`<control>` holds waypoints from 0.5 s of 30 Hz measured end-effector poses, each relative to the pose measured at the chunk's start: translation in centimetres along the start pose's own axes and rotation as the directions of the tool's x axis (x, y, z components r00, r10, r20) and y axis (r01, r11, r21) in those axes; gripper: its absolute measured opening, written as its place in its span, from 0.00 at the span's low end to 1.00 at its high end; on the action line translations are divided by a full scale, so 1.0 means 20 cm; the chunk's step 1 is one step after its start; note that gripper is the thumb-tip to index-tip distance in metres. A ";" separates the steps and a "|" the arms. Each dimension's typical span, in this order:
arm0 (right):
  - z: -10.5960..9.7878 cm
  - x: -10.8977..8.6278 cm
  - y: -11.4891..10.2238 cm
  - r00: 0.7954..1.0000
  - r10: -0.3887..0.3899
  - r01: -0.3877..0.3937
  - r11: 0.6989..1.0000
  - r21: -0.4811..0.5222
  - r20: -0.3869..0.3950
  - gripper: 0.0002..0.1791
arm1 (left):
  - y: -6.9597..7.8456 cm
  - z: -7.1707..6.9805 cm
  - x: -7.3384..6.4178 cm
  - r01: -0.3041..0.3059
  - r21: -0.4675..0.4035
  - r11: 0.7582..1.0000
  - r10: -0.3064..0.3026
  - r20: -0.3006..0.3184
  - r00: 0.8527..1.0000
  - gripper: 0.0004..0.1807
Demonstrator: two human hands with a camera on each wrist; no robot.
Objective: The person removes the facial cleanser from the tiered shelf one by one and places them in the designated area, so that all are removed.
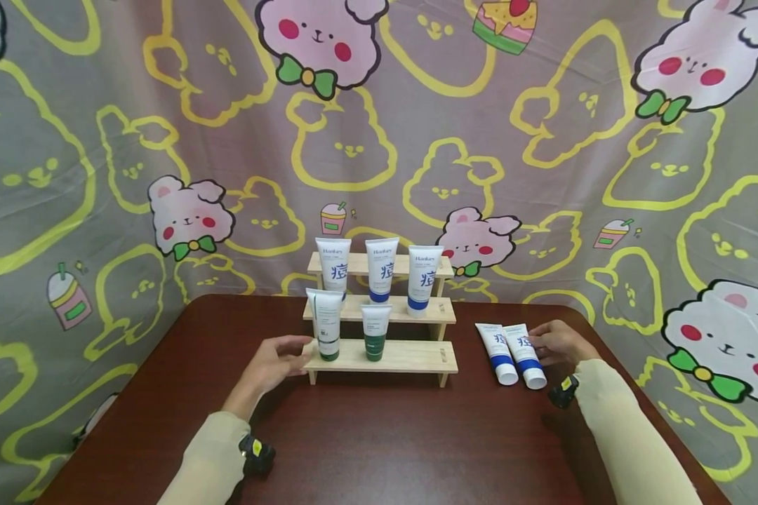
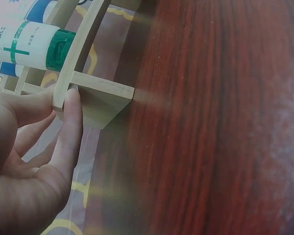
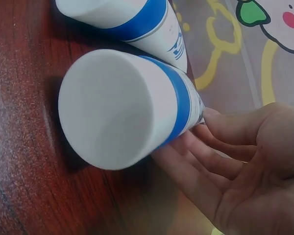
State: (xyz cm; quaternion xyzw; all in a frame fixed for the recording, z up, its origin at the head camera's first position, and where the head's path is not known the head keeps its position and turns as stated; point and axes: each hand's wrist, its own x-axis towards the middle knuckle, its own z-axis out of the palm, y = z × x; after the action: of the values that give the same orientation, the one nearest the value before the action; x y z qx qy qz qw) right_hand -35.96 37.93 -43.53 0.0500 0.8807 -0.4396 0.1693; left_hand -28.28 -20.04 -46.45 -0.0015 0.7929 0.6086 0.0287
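Two hands in use. Left hand (image 1: 276, 361), left of centre in the head view: fingers (image 2: 72, 117) pinch the end of the bottom step (image 1: 417, 355), wooden stand (image 1: 400, 308); left-wrist view alone shows this closely. Right hand (image 1: 562, 344), right of centre: fingers grip the outer tube (image 1: 526, 356), lying beside its twin tube (image 1: 497, 354) on the table (image 1: 379, 435); right-wrist view alone shows its cap (image 3: 108, 110) face-on. Upright at centre, whole only in head view: three blue-banded tubes (image 1: 381, 270), two green-capped tubes (image 1: 374, 337).

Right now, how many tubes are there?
7: three tubes on the middle shelf, two tubes on the bottom shelf, two tubes lying on the table.
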 end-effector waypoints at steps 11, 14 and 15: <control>0.00 -0.02 0.01 0.999 -0.003 0.001 0.998 -0.061 -0.036 0.28 | 0.00 0.00 -0.01 0.008 0.012 1.000 -0.008 -0.008 1.000 0.22; 0.00 -0.03 -0.01 0.999 -0.002 -0.001 0.998 -0.066 -0.045 0.28 | 0.00 0.00 -0.01 0.007 0.018 1.000 -0.007 -0.007 1.000 0.22; 0.00 -0.03 -0.01 0.999 -0.007 0.004 0.998 -0.068 -0.046 0.28 | 0.00 0.00 -0.01 0.009 0.017 1.000 -0.009 -0.007 1.000 0.22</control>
State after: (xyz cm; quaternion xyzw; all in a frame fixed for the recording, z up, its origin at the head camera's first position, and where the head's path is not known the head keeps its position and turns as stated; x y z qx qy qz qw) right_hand -35.38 37.88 -43.10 0.0518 0.8990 -0.4085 0.1491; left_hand -28.15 -20.02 -46.45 -0.0070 0.7980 0.6019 0.0286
